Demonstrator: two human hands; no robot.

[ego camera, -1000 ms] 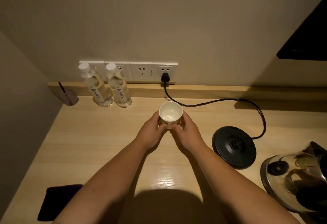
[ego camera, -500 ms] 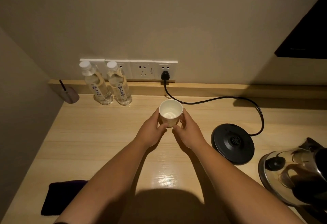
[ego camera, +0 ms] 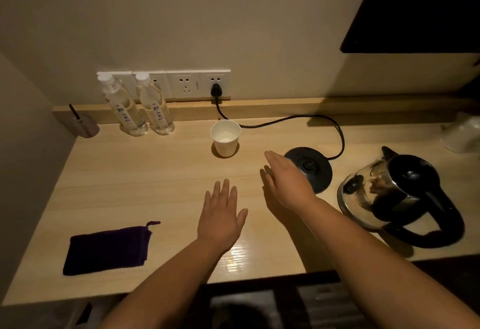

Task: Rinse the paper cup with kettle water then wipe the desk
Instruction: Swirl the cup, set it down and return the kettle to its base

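White paper cup (ego camera: 225, 137) stands alone on the wooden desk (ego camera: 130, 185); two water bottles (ego camera: 140, 106) behind, labels unreadable. One kettle (ego camera: 397, 193), one base (ego camera: 311, 169). Left hand (ego camera: 220, 217) and right hand (ego camera: 288, 180) spread flat, holding nothing.

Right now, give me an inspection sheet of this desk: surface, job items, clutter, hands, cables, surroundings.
Surface: wooden desk, glossy patch near the front edge.
Job's things: paper cup upright, a little liquid inside; kettle off its base; dark purple cloth pouch front left.
Clutter: two water bottles; small holder at the left corner.
Grippers: left hand open, empty; right hand open, empty.
Cables: black cord from wall socket to base.
Surroundings: beige wall; dark panel upper right.
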